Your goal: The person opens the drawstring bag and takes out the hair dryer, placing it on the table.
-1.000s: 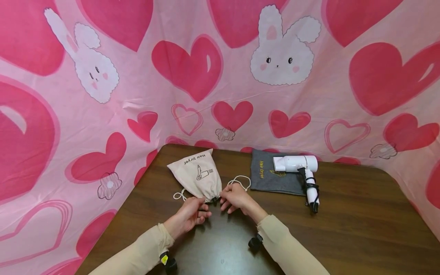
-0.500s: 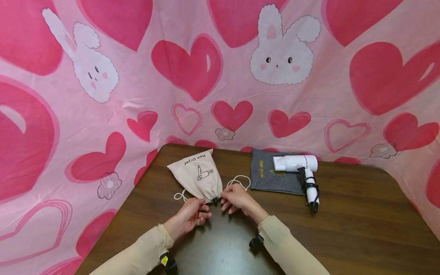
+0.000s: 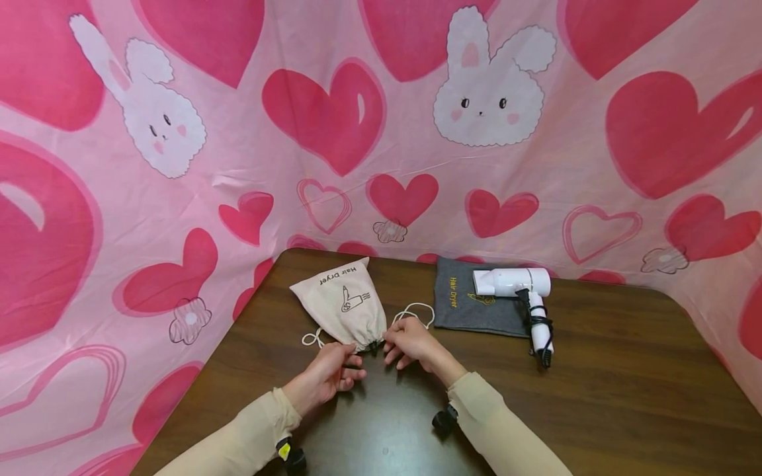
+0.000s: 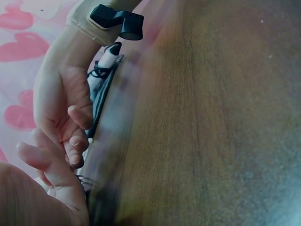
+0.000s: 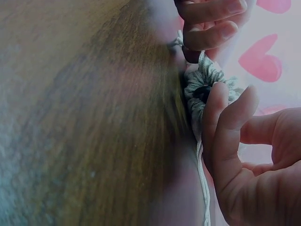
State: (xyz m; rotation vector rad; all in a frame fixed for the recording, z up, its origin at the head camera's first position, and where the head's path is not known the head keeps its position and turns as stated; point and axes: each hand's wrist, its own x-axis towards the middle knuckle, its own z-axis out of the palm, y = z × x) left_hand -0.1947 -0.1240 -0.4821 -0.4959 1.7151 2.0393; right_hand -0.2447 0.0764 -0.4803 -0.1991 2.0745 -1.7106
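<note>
Beige drawstring bag (image 3: 342, 301) on the counter (image 3: 631, 396), mouth gathered

Left hand (image 3: 327, 373) and right hand (image 3: 412, 342) — fingers pinching the mouth's two sides — near a grey pouch (image 3: 479, 317) (white hair dryer (image 3: 513, 282) partly on top).

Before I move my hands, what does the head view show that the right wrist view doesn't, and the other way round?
Only the head view: the white hair dryer lying partly on the gray bag, and the printed side of the cream bag.

Only the right wrist view: a close, end-on look at the gathered mouth, its folds puckered around something black that I can't identify.

Both: left hand and right hand at that mouth, the cord, the table and the heart-patterned backdrop.
</note>
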